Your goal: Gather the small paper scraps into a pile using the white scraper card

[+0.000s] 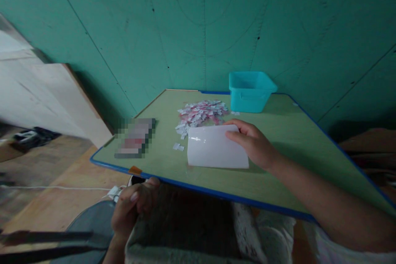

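Observation:
My right hand (252, 142) pinches the upper right corner of a blank white sheet (215, 147), thumb in front and fingers behind. The glossy sheet bends slightly and stands tilted above the table, close in front of a pile of small white and pink paper pieces (202, 113), hiding its near edge. A few loose pieces (178, 147) lie left of the sheet. Just below the table's front edge, my left hand (133, 202) is closed with curled fingers. Whatever it may hold is hidden.
A turquoise plastic bin (250, 101) stands at the back right of the blue-edged table (278, 189), near the green wall (201, 29). At the left lies a pixelated flat object (136, 138). Orange tape (135, 170) marks the front edge. White boards (71, 95) lean at far left.

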Available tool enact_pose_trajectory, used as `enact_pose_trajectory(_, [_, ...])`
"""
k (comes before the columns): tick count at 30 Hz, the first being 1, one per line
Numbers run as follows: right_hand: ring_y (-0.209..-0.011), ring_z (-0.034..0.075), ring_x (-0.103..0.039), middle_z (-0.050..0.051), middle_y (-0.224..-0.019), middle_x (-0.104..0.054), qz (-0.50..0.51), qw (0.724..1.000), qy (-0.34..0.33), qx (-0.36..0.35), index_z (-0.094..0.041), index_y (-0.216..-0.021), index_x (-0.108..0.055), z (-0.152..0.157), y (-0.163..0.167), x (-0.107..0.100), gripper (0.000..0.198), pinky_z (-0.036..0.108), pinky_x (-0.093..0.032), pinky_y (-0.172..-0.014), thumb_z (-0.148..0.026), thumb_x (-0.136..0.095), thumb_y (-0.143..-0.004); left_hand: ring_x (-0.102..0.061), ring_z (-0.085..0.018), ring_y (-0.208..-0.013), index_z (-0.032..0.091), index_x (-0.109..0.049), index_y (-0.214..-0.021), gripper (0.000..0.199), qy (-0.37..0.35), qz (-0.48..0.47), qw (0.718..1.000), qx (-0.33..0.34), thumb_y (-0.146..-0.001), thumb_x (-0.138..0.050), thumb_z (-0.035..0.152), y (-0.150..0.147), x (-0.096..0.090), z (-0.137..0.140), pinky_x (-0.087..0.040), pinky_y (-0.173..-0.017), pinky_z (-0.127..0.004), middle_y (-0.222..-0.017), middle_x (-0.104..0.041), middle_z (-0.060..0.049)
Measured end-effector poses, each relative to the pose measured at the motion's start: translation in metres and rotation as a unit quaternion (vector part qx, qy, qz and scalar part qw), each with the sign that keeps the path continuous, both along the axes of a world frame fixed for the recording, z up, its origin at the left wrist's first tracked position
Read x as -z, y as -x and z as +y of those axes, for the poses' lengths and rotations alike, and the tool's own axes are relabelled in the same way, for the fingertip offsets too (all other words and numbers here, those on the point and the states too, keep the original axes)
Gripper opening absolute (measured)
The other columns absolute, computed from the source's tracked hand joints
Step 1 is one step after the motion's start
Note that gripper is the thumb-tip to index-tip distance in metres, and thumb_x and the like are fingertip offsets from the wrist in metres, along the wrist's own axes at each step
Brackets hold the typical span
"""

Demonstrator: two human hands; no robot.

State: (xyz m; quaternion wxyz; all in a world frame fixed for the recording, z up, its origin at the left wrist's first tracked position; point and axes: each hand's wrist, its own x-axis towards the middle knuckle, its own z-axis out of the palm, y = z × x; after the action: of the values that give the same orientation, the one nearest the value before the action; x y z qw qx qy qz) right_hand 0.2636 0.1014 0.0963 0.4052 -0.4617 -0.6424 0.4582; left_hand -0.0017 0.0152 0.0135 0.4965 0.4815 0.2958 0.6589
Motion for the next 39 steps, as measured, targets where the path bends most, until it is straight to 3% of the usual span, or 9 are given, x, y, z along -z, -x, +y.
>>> enact_pose_trajectory(4, [-0.059, 0.009, -0.046, -0.002, -0.069, -0.052, -0.008, 0.999, -0.019, 0.031, -0.018, -0.089, -0.055, 0.002, -0.001, 0.002, 0.020, 0.021, -0.031, -0.049, -0.028, -0.048, -0.073, -0.044, -0.014, -0.035, 0.020, -0.057, -0.045, 0.027, -0.012, -0.001, 1.000, 0.000, -0.071, -0.052, 0.028, 0.000, -0.001, 0.000, -0.030, -0.040, -0.031, -0.037, -0.052, 0.002])
enact_pose_trajectory(7, [-0.056, 0.009, -0.045, -0.003, -0.066, -0.051, 0.008, 0.999, -0.010, 0.030, -0.018, -0.087, -0.055, 0.002, -0.001, 0.001, 0.018, 0.021, -0.031, -0.048, -0.027, -0.049, -0.073, -0.045, -0.014, -0.037, 0.020, -0.056, -0.045, 0.027, -0.014, 0.004, 1.000, -0.006, -0.070, -0.052, 0.028, -0.001, -0.002, 0.001, -0.032, -0.044, -0.032, -0.037, -0.053, 0.001])
enact_pose_trajectory(17, [-0.057, 0.008, -0.047, -0.002, -0.069, -0.053, 0.020, 0.996, 0.039, -0.081, -0.018, -0.090, -0.055, 0.000, 0.001, 0.006, 0.020, 0.020, -0.032, -0.050, -0.029, -0.050, -0.075, -0.043, -0.014, -0.037, 0.020, -0.057, -0.045, 0.028, -0.023, 0.024, 0.999, -0.001, -0.071, -0.052, 0.029, -0.003, -0.006, 0.001, -0.028, -0.042, -0.032, -0.037, -0.053, 0.002])
enact_pose_trajectory(23, [-0.060, 0.008, -0.048, -0.001, -0.074, -0.054, 0.036, 0.995, 0.041, -0.079, -0.018, -0.093, -0.055, 0.000, 0.000, 0.006, 0.021, 0.021, -0.033, -0.051, -0.029, -0.051, -0.075, -0.042, -0.013, -0.035, 0.020, -0.057, -0.045, 0.029, -0.030, 0.021, 0.999, 0.007, -0.072, -0.053, 0.029, -0.001, -0.005, 0.001, -0.026, -0.039, -0.032, -0.037, -0.053, 0.002])
enact_pose_trajectory(31, [-0.061, 0.008, -0.048, -0.001, -0.073, -0.054, 0.026, 0.991, 0.058, -0.115, -0.018, -0.091, -0.055, -0.002, 0.003, 0.007, 0.021, 0.021, -0.034, -0.053, -0.029, -0.053, -0.074, -0.045, -0.014, -0.039, 0.021, -0.057, -0.048, 0.028, -0.040, 0.016, 0.999, 0.022, -0.074, -0.049, 0.027, 0.001, 0.001, 0.002, -0.035, -0.057, -0.032, -0.039, -0.054, 0.003])
enact_pose_trajectory(35, [-0.055, 0.008, -0.048, -0.002, -0.069, -0.054, 0.045, 0.994, 0.061, -0.075, -0.019, -0.089, -0.055, -0.002, -0.001, 0.000, 0.018, 0.020, -0.032, -0.048, -0.028, -0.052, -0.073, -0.044, -0.014, -0.038, 0.020, -0.057, -0.047, 0.028, -0.035, 0.013, 0.999, 0.018, -0.073, -0.050, 0.027, 0.000, 0.000, 0.002, -0.033, -0.051, -0.032, -0.039, -0.056, 0.003])
enact_pose_trajectory(39, [-0.047, 0.007, -0.045, -0.005, -0.059, -0.050, 0.061, 0.997, 0.041, -0.002, -0.020, -0.082, -0.053, 0.003, -0.007, -0.007, 0.012, 0.020, -0.029, -0.043, -0.024, -0.050, -0.071, -0.044, -0.014, -0.038, 0.021, -0.056, -0.046, 0.027, -0.028, 0.008, 1.000, 0.001, -0.072, -0.050, 0.026, -0.001, -0.002, 0.000, -0.035, -0.058, -0.032, -0.038, -0.054, 0.003])
